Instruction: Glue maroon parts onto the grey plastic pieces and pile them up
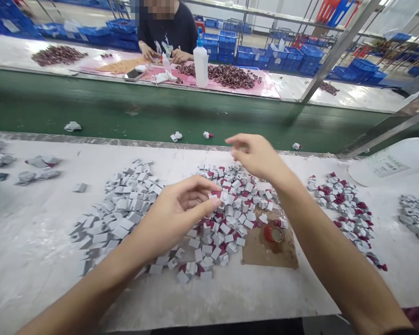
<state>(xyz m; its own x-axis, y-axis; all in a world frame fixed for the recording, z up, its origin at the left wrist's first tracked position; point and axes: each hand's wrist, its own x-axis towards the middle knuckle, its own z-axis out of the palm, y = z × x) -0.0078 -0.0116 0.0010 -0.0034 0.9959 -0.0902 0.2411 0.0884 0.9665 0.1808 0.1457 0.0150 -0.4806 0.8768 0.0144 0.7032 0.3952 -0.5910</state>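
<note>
The left hand pinches a small grey and red piece just over the middle heap, and its long side seems to lie sideways, grey end to the right. Fingers hide some of it, and the grey end blends into the heap. The right hand, a bit blurry, has its finger and thumb apart, looking empty.
</note>
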